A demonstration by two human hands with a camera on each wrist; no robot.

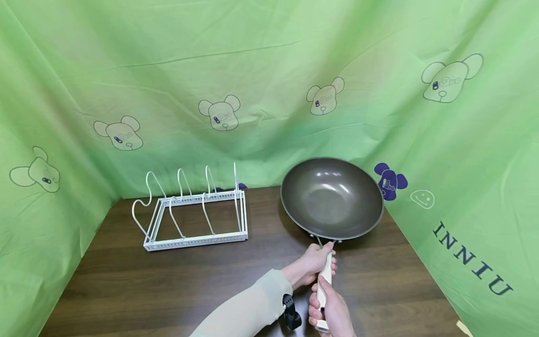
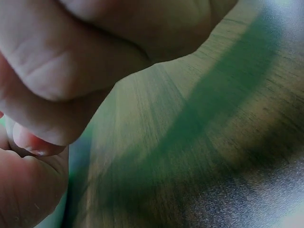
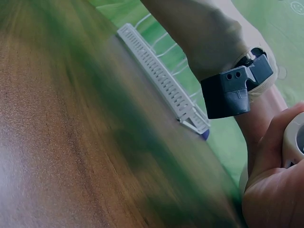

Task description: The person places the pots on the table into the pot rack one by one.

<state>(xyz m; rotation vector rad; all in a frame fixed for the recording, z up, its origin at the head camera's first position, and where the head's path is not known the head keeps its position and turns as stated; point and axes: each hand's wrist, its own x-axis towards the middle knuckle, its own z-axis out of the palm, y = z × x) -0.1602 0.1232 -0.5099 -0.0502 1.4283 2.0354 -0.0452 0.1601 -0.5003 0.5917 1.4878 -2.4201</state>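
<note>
A dark grey-brown wok with a cream handle is at the right side of the table, its open side facing up and toward me. My left hand grips the handle close to the pan. Nearer to me, the right hand holds the same handle near its end, thumb lying along the top. The left wrist view has the left hand's curled fingers filling its upper left. In the right wrist view, the handle's end pokes out of the right hand. Whether the wok touches the table, I cannot tell.
A white wire pan rack with several upright loops stands on the left of the brown wooden table. Green printed cloth hangs behind and at both sides. A black camera mount is strapped to the left wrist.
</note>
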